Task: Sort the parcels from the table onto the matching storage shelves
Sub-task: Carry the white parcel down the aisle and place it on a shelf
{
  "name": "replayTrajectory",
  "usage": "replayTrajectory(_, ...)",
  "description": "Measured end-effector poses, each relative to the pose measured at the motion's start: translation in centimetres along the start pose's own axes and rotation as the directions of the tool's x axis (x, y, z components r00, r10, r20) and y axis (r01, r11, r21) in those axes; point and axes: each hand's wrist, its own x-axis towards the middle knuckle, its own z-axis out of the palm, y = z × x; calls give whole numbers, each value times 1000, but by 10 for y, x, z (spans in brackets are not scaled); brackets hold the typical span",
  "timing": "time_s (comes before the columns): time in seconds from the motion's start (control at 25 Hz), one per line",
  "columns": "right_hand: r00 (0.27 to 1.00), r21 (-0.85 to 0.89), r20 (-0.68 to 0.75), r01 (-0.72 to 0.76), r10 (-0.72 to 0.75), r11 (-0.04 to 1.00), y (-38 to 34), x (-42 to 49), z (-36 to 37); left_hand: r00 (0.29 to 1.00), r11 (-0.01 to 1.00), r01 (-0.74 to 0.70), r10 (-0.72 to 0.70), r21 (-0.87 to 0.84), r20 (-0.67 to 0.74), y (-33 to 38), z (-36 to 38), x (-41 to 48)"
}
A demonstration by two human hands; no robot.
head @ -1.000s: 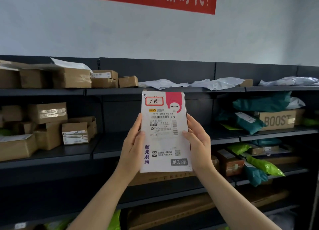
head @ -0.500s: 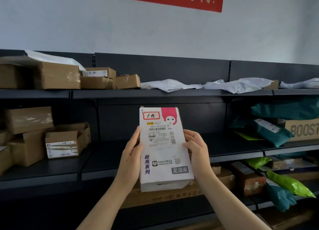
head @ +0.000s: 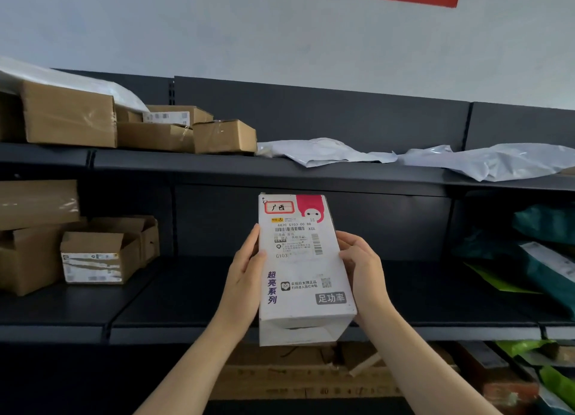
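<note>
I hold a tall white parcel box (head: 303,268) with a shipping label, a red-framed handwritten tag and a pink corner, upright in front of the dark metal shelving. My left hand (head: 245,271) grips its left side and my right hand (head: 362,268) grips its right side. The box hangs in front of the middle shelf (head: 193,296), its lower end level with that shelf's front edge. The box's back face is hidden.
Brown cardboard boxes (head: 93,257) fill the left of the middle shelf, and more boxes (head: 155,128) sit on the top shelf's left. White poly mailers (head: 326,151) lie along the top shelf. Teal bags (head: 547,259) sit at right. Cartons occupy the shelf below.
The shelves have grown larger and shifted left in view as I came closer. The parcel has sunk lower in view and tilted slightly, still held by both hands.
</note>
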Motion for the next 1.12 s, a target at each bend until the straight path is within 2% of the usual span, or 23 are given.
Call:
replayTrajectory(0.16,996,48,-34,-76,78,996,17,32,8,999,999,20,-20,28,-34,-26,-8,37)
replayTrajectory(0.28,995,96,-58,-78,84,992,27,59,16,1000,1000,12,-12,-8,-4,-39,-15,70)
replayTrajectory(0.4,995,155,-65,-65,75,986,31,85,23,999,1000,-10,9,28,38,-48,-21,104)
replayTrajectory(0.64,988,94,-97,-107,116,990,44,127,31,995,998,45,-49,42,90,-77,-27,150)
replayTrajectory(1.12,923,57,-126,-360,364,931,82,204,6,971,963,237,-241,127,11,-123,-7,199)
